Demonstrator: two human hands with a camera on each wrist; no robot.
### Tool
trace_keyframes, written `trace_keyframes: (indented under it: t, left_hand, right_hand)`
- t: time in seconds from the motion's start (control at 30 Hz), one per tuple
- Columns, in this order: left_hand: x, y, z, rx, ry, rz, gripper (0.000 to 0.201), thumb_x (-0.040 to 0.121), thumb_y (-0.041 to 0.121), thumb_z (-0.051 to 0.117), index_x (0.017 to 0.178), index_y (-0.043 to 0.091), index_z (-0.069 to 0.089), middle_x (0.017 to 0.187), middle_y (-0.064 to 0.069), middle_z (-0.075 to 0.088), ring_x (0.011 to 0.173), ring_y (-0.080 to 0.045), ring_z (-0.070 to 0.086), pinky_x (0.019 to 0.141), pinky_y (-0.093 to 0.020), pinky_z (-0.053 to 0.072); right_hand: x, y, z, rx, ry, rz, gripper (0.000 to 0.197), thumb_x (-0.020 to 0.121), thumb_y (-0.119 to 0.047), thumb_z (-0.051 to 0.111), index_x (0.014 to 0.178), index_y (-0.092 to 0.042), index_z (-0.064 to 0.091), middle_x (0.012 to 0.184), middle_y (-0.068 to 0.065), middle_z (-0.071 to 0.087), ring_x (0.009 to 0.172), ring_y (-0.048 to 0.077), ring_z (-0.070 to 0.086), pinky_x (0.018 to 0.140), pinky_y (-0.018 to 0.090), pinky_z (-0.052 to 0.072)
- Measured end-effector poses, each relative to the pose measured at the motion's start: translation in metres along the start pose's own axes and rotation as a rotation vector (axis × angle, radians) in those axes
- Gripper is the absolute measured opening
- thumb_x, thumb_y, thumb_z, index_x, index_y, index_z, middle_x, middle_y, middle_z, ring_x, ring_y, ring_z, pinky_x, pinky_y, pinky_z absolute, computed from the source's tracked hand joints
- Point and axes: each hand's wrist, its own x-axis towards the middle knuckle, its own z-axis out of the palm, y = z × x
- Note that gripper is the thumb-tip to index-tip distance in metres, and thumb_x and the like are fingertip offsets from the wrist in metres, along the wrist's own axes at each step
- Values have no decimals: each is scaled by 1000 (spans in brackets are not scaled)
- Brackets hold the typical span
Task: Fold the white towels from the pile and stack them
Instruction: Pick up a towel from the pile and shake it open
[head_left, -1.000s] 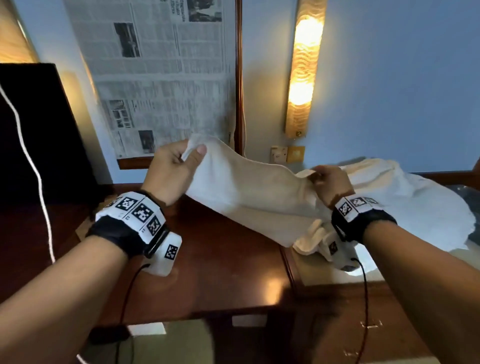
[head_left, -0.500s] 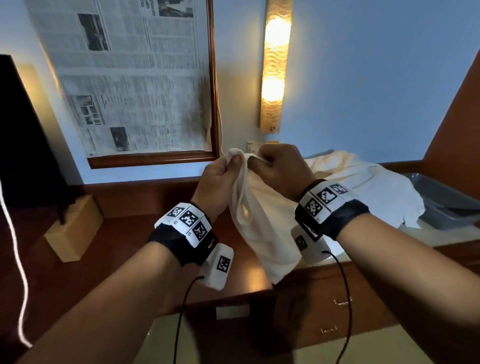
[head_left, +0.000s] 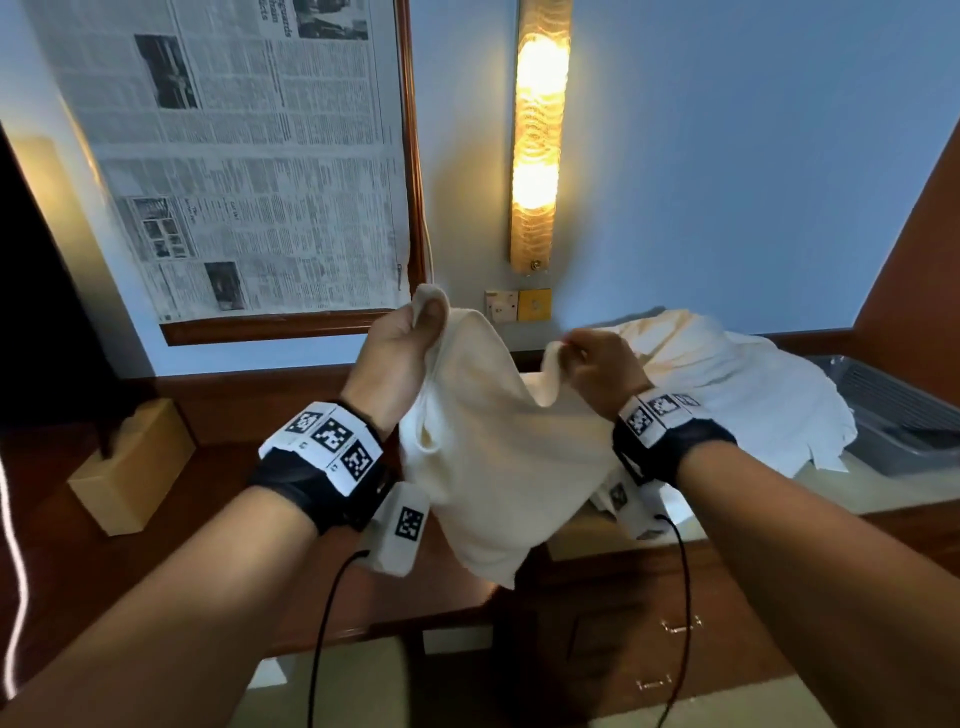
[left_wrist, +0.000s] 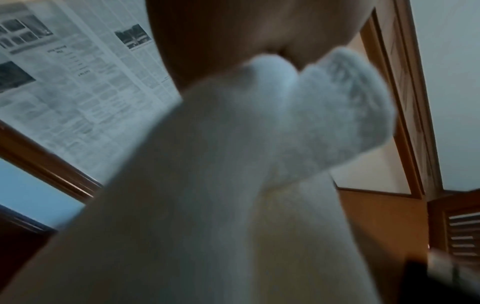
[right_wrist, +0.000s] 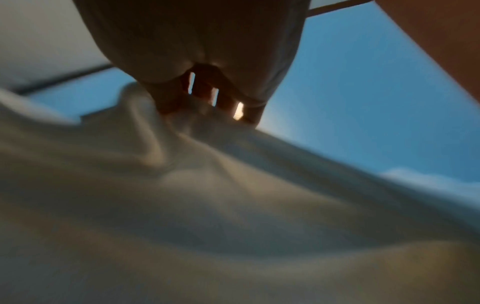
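Observation:
A white towel (head_left: 498, 457) hangs in the air in front of me, held by both hands above the dark wooden table (head_left: 156, 561). My left hand (head_left: 400, 348) grips one upper corner, which bunches out above the thumb. My right hand (head_left: 597, 369) pinches another part of the top edge, a hand's width to the right. The cloth sags between them and droops toward the table's edge. The towel (left_wrist: 233, 164) fills the left wrist view, and the towel (right_wrist: 207, 205) fills the right wrist view below curled fingers (right_wrist: 223, 98). The pile of white towels (head_left: 737, 384) lies behind my right hand.
A grey tray (head_left: 893, 415) sits at the far right beside the pile. A tan wooden block (head_left: 130, 467) stands at the left of the table. Newspaper in a wooden frame (head_left: 249, 156) and a lit wall lamp (head_left: 537, 135) are on the wall behind.
The hands came together at the towel's top edge, then drew apart again; the towel now hangs spread a little between them. The view tilted up and shifted.

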Motion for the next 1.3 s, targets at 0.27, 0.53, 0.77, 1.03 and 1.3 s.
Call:
trace_keyframes:
  t: [0.27,0.53,0.77,1.03,1.3]
  left_hand:
    - [7,-11,51,-117,17,58,43,104,35,47,71,27,72,73,3,65,78,-19,59,80,-40,45]
    - [28,-2,16,267,132,171,46,104,47,43,67,20,48,63,-3,49,60,-14,49,60,-29,39]
    - [12,-22,-25,251,183,23,52,104,45,44,81,1,57,81,-12,63,76,-20,59,76,-41,51]
    - [-20,-47,0,224,85,-50,43,108,29,41,86,2,65,79,-3,66,70,-7,59,68,-22,48]
    - [-15,-28,-52,414,138,41,47,102,49,43,70,20,59,69,4,61,69,-16,55,71,-35,44]
  right_hand:
    - [32,-72,-39,143,45,-280,45,83,-37,76,51,-19,49,48,-9,36,50,7,34,53,26,31]
    - [5,-12,-13,-89,-58,-347,14,88,-28,73,81,-18,66,62,-15,48,57,11,45,56,18,32]
    - [-5,81,21,82,-91,179,27,91,-6,62,71,-23,70,68,0,63,71,26,58,67,35,47]
    - [8,-47,50,221,-155,-255,30,85,1,57,59,-14,58,60,-1,56,56,16,47,59,25,40]
    - [-22,-66,68,110,-237,-339,45,84,-36,75,61,-29,37,57,-12,40,51,5,36,54,18,30]
